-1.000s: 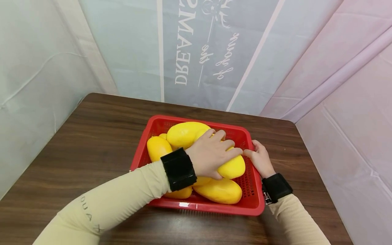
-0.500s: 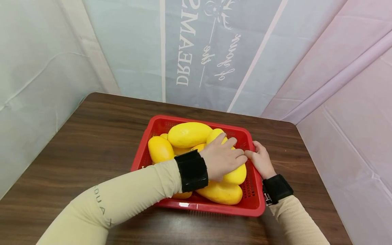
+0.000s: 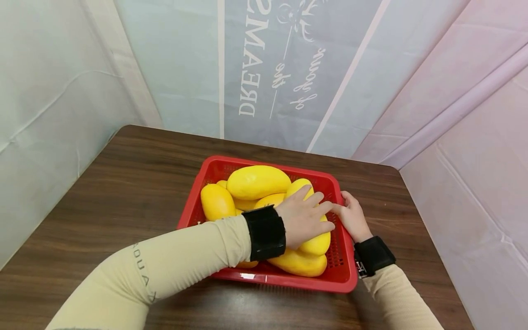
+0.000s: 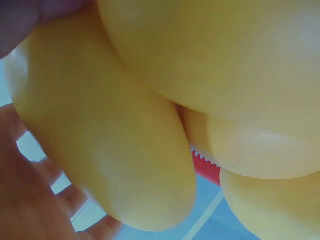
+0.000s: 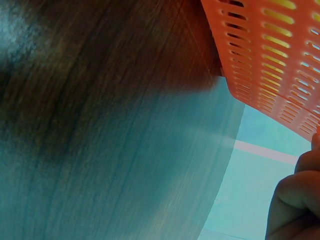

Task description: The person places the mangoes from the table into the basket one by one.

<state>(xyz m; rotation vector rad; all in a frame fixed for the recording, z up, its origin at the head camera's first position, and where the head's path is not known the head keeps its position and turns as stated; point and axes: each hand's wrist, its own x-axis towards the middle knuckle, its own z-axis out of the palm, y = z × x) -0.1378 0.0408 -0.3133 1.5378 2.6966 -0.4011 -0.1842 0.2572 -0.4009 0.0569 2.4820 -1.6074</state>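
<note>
A red plastic basket [image 3: 284, 280] holds several large yellow mangoes, with a long one [image 3: 259, 182] along its far side. Spread over a mango [image 3: 316, 242] at the basket's right end is my left hand [image 3: 303, 220]. In the left wrist view that mango [image 4: 115, 135] fills the middle; the thumb lies on it at top left, and the fingers [image 4: 47, 172] reach round behind it. My right hand [image 3: 352, 216] grips the basket's right rim, fingers outside. The right wrist view has its curled fingers [image 5: 297, 197] beside the slotted basket wall [image 5: 270, 60].
The basket stands on a dark wood-grain table [image 3: 136, 183]. Behind the table hangs a printed cloth [image 3: 264, 68], with a pale sheet [image 3: 53, 91] on the left and a pinkish one [image 3: 466, 151] on the right. Another mango [image 3: 217, 201] lies at the basket's left.
My left hand has shifted right and slightly toward me, and the mango under it has turned and settled at the basket's right end. My right hand stays on the rim.
</note>
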